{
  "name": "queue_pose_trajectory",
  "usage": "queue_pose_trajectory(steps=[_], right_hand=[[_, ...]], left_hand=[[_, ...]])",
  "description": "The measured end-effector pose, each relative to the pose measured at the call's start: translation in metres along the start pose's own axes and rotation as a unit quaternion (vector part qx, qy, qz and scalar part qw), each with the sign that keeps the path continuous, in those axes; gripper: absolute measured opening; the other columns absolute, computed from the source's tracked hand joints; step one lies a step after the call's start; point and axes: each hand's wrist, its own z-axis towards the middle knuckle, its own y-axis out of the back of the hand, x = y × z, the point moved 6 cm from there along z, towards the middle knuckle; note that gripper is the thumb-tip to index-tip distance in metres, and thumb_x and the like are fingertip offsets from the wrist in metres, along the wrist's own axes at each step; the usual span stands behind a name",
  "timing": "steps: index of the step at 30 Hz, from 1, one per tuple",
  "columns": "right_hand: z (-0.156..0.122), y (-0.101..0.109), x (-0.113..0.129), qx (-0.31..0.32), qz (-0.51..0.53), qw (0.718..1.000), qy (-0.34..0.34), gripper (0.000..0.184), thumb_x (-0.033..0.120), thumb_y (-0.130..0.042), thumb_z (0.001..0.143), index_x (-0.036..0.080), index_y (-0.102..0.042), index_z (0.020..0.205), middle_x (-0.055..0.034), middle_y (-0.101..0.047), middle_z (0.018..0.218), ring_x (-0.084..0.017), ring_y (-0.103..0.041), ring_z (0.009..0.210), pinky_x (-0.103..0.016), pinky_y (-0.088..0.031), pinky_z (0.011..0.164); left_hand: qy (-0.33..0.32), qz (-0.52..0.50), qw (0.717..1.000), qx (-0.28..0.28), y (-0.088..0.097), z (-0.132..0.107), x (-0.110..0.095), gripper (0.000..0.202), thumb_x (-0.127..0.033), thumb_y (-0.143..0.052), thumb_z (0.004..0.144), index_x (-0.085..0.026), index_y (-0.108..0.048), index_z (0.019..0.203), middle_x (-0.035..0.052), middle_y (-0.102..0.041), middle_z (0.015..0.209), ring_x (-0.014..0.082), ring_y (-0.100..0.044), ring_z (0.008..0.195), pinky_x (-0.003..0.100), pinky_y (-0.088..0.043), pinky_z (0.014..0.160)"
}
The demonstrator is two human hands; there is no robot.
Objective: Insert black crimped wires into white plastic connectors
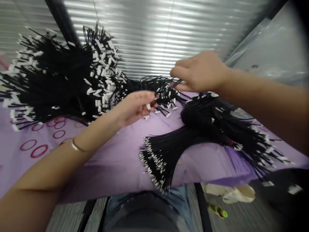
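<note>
My left hand [137, 106] pinches a thin black cable near its white connector [148, 106], above the middle of the table. To its right my right hand [198, 72] has its fingers closed on black cable [176, 83], slightly higher; blur hides how many strands it grips. Behind both hands lies a loose heap of black cables [145, 84] with white connectors. Below my right hand rests a thick bundle of black cables [178, 138], its silvery terminal ends fanned toward me and white connectors spread to the right.
A big pile of black cables [60, 74] with white connectors fills the left back. Red rubber bands [39, 150] lie scattered on the purple table cover [101, 174]. Window blinds [145, 38] stand behind, clear plastic [270, 54] at right. A cream bag [231, 193] is below the table.
</note>
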Motion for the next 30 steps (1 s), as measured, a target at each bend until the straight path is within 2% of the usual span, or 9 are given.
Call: queue_pose_trajectory(steps=[3,6,8,9,13,17,24,27,30], right_hand=[[0.005,-0.045,0.026,0.028,0.054,0.995,0.073,0.071,0.071,-0.036,0.079,0.012,-0.050,0.115,-0.0123,-0.057,0.106,-0.026,-0.055,0.094,-0.035,-0.037,0.077],[0.002,-0.076,0.051,0.000,0.163,0.985,0.058,0.074,0.062,-0.050,0.078,0.011,-0.040,0.131,-0.0179,-0.045,0.125,-0.031,-0.046,0.111,-0.041,-0.034,0.092],[-0.006,-0.083,0.071,-0.039,0.245,0.969,0.008,0.069,0.050,-0.052,0.082,0.007,-0.035,0.134,-0.0211,-0.037,0.132,-0.033,-0.036,0.120,-0.042,-0.028,0.098],[-0.012,-0.085,0.082,-0.044,0.276,0.960,-0.010,0.059,0.043,-0.049,0.086,0.007,-0.039,0.131,-0.0204,-0.041,0.128,-0.031,-0.038,0.117,-0.041,-0.030,0.097],[-0.033,-0.088,0.132,0.017,0.368,0.930,-0.006,0.025,0.028,-0.045,0.088,0.011,-0.061,0.096,-0.0124,-0.057,0.097,-0.021,-0.052,0.091,-0.033,-0.038,0.082],[-0.040,-0.096,0.152,0.091,0.444,0.891,0.037,0.014,0.023,-0.054,0.083,0.014,-0.064,0.087,-0.0059,-0.063,0.083,-0.013,-0.054,0.073,-0.025,-0.039,0.068],[-0.040,-0.093,0.145,0.167,0.549,0.804,0.152,0.014,0.023,-0.056,0.081,0.015,-0.067,0.081,0.0014,-0.066,0.070,-0.007,-0.056,0.060,-0.018,-0.040,0.059],[-0.041,-0.092,0.144,0.131,0.563,0.804,0.139,0.013,0.022,-0.056,0.082,0.014,-0.066,0.081,-0.0002,-0.065,0.077,-0.008,-0.057,0.067,-0.019,-0.041,0.064],[-0.044,-0.092,0.140,0.064,0.563,0.820,0.079,0.016,0.019,-0.049,0.086,0.015,-0.064,0.085,-0.0031,-0.064,0.087,-0.011,-0.056,0.079,-0.023,-0.041,0.075]], left_hand=[[0.055,-0.028,0.994,-0.088,0.029,-0.004,0.037,0.009,-0.013,-0.066,0.072,-0.005,-0.065,0.077,0.0054,-0.064,0.077,0.0069,-0.059,0.069,0.019,-0.050,0.069],[0.043,-0.024,0.987,-0.155,0.053,0.001,0.063,0.006,-0.011,-0.067,0.069,-0.007,-0.064,0.068,0.0028,-0.063,0.072,0.0062,-0.058,0.070,0.024,-0.051,0.081],[0.042,-0.016,0.982,-0.184,0.064,0.000,0.076,0.006,-0.011,-0.068,0.068,-0.007,-0.064,0.069,0.0020,-0.062,0.068,0.0060,-0.057,0.067,0.024,-0.052,0.081],[0.039,-0.014,0.980,-0.195,0.068,-0.002,0.080,0.007,-0.011,-0.069,0.067,-0.008,-0.065,0.071,0.0018,-0.063,0.069,0.0059,-0.057,0.067,0.023,-0.052,0.080],[0.012,-0.023,0.974,-0.223,0.077,-0.018,0.083,0.016,-0.010,-0.068,0.067,-0.012,-0.066,0.083,0.0006,-0.065,0.078,0.0060,-0.061,0.076,0.025,-0.051,0.088],[0.008,-0.031,0.974,-0.223,0.073,-0.030,0.078,0.017,-0.008,-0.065,0.070,-0.010,-0.065,0.086,0.0031,-0.066,0.083,0.0093,-0.064,0.085,0.030,-0.049,0.096],[0.011,-0.042,0.982,-0.186,0.043,-0.028,0.092,0.009,-0.009,-0.065,0.070,-0.007,-0.066,0.080,0.0045,-0.069,0.087,0.0096,-0.064,0.087,0.027,-0.049,0.095],[0.040,-0.029,0.983,-0.174,0.035,-0.028,0.107,0.022,-0.010,-0.067,0.069,-0.009,-0.065,0.091,0.0028,-0.070,0.084,0.0100,-0.065,0.079,0.028,-0.052,0.087],[0.075,-0.003,0.985,-0.158,0.034,-0.029,0.117,0.032,-0.012,-0.070,0.066,-0.011,-0.065,0.098,0.0040,-0.071,0.082,0.0102,-0.066,0.069,0.026,-0.054,0.077]])
